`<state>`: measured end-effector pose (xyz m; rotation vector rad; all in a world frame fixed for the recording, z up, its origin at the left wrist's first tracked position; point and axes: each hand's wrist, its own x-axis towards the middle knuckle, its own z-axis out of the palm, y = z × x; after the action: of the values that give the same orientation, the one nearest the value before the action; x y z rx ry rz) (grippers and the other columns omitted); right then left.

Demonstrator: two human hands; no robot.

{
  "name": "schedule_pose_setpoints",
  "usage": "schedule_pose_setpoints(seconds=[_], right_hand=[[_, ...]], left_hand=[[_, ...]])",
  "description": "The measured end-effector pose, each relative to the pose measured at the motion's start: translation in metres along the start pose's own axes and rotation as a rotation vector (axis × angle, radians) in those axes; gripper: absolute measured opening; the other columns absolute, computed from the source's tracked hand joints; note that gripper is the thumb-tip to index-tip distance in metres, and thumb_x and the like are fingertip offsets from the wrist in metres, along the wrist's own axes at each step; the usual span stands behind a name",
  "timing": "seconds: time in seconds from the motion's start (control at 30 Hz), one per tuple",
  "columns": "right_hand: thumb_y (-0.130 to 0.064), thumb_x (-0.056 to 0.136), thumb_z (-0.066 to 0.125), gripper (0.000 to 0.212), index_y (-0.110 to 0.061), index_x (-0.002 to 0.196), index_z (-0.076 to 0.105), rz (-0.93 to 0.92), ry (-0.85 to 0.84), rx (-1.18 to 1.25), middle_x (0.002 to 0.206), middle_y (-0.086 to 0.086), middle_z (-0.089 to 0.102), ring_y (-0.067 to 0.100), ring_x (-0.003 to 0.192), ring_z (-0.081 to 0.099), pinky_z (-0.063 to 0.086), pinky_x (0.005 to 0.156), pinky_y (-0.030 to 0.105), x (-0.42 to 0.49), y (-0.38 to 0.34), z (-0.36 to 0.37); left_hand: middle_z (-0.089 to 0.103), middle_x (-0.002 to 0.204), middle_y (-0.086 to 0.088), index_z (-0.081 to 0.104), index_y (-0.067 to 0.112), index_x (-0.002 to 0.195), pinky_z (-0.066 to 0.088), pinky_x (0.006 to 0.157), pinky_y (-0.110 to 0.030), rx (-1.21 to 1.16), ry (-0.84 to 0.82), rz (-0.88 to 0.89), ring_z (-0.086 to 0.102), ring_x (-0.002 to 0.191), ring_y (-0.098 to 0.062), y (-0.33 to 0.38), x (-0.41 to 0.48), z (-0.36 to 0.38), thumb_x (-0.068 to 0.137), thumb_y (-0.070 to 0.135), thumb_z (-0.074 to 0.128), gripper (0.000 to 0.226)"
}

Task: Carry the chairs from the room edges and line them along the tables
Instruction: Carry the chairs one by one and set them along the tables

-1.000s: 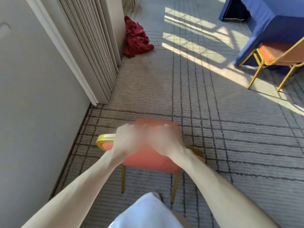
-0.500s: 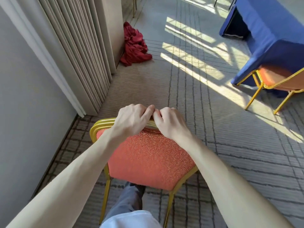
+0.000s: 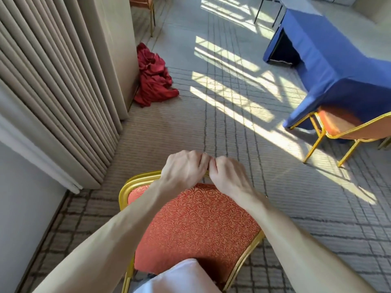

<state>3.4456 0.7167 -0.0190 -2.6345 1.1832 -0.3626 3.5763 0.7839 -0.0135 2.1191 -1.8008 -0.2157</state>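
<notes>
Two hands — left hand (image 3: 186, 169), right hand (image 3: 227, 176) — fingers curled tight around the chair (image 3: 194, 225) top rail, over grey gridded carpet (image 3: 211, 127) (sunlit).

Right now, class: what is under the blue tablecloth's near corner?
An orange chair with a gold frame is tucked partly under the blue tablecloth. The cloth covers its front legs and the table itself.

Red cloth by the wall
A crumpled red cloth (image 3: 154, 78) lies on the striped carpet (image 3: 211, 127), against the beige pleated partition (image 3: 53, 92)
</notes>
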Motion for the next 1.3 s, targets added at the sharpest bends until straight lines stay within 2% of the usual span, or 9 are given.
schedule_pose_setpoints(seconds=[0.27, 0.37, 0.47, 0.73, 0.87, 0.97, 1.1, 1.17, 1.3], right_hand=[[-0.033, 0.1, 0.033, 0.053, -0.014, 0.053, 0.05, -0.135, 0.192, -0.046, 0.044, 0.001, 0.049, 0.018, 0.037, 0.043, 0.025, 0.041, 0.024, 0.076, 0.004, -0.027], [-0.034, 0.099, 0.033, 0.055, -0.014, 0.052, 0.052, -0.183, 0.251, -0.065, 0.042, 0.0, 0.046, 0.019, 0.034, 0.039, 0.019, 0.042, 0.023, 0.088, 0.005, -0.021], [-0.027, 0.095, 0.039, 0.047, -0.015, 0.053, 0.054, -0.246, 0.278, -0.047, 0.042, 0.001, 0.051, 0.019, 0.033, 0.042, 0.02, 0.044, 0.022, 0.098, 0.009, 0.0], [-0.026, 0.089, 0.043, 0.04, -0.014, 0.053, 0.057, -0.225, 0.164, -0.017, 0.043, 0.001, 0.054, 0.021, 0.034, 0.05, 0.026, 0.042, 0.021, 0.168, 0.047, 0.064], [-0.029, 0.091, 0.041, 0.044, -0.015, 0.051, 0.053, -0.216, 0.122, 0.017, 0.042, 0.001, 0.052, 0.02, 0.033, 0.047, 0.028, 0.041, 0.023, 0.238, 0.065, 0.065], [-0.038, 0.093, 0.032, 0.049, -0.017, 0.053, 0.049, -0.153, 0.067, 0.073, 0.046, -0.001, 0.05, 0.02, 0.04, 0.048, 0.038, 0.042, 0.03, 0.297, 0.082, 0.05], [-0.047, 0.094, 0.027, 0.054, -0.018, 0.055, 0.052, -0.102, 0.03, 0.088, 0.047, -0.007, 0.043, 0.016, 0.043, 0.046, 0.039, 0.048, 0.031, 0.375, 0.099, 0.035], [-0.045, 0.098, 0.033, 0.054, -0.016, 0.058, 0.055, -0.099, 0.032, 0.085, 0.049, -0.004, 0.047, 0.016, 0.045, 0.047, 0.035, 0.05, 0.03, 0.411, 0.107, 0.033], [-0.039, 0.1, 0.038, 0.054, -0.014, 0.054, 0.051, -0.064, 0.04, 0.072, 0.046, -0.004, 0.043, 0.017, 0.044, 0.046, 0.032, 0.05, 0.029, 0.468, 0.118, 0.03]], left_hand=[[0.063, 0.062, -0.002, 0.051, 0.016, 0.067, 0.046, 0.059, -0.036, -0.072, 0.198, 0.058, 0.061, 0.064, -0.027, -0.023, 0.07, -0.035, 0.103, 0.037, 0.03, 0.046], [0.054, 0.055, 0.001, 0.044, 0.014, 0.061, 0.04, 0.059, -0.032, -0.107, 0.17, 0.033, 0.057, 0.061, -0.025, -0.035, 0.081, -0.032, 0.099, 0.042, 0.025, 0.05], [0.059, 0.058, 0.0, 0.038, 0.018, 0.054, 0.042, 0.062, -0.034, -0.187, 0.132, 0.005, 0.056, 0.063, -0.023, -0.052, 0.091, -0.018, 0.094, 0.044, 0.027, 0.048], [0.066, 0.064, -0.001, 0.039, 0.021, 0.052, 0.045, 0.066, -0.033, -0.153, -0.015, -0.121, 0.064, 0.07, -0.022, -0.096, 0.155, 0.032, 0.095, 0.049, 0.028, 0.053], [0.068, 0.067, 0.001, 0.043, 0.025, 0.059, 0.049, 0.071, -0.041, -0.175, -0.033, -0.08, 0.065, 0.071, -0.021, -0.118, 0.219, 0.027, 0.102, 0.049, 0.025, 0.053], [0.07, 0.078, 0.001, 0.058, 0.023, 0.077, 0.05, 0.075, -0.045, -0.174, -0.062, -0.013, 0.065, 0.079, -0.026, -0.129, 0.279, 0.018, 0.106, 0.042, 0.025, 0.048], [0.07, 0.085, 0.0, 0.062, 0.02, 0.103, 0.045, 0.065, -0.035, -0.049, 0.046, 0.139, 0.065, 0.079, -0.029, -0.149, 0.357, 0.007, 0.101, 0.044, 0.016, 0.052], [0.071, 0.085, -0.007, 0.063, 0.013, 0.111, 0.05, 0.059, -0.039, 0.015, 0.075, 0.195, 0.065, 0.072, -0.036, -0.16, 0.387, 0.003, 0.101, 0.035, 0.024, 0.047], [0.069, 0.086, -0.01, 0.065, 0.011, 0.103, 0.051, 0.066, -0.04, 0.017, 0.086, 0.032, 0.064, 0.078, -0.037, -0.166, 0.438, -0.004, 0.102, 0.039, 0.021, 0.051]])
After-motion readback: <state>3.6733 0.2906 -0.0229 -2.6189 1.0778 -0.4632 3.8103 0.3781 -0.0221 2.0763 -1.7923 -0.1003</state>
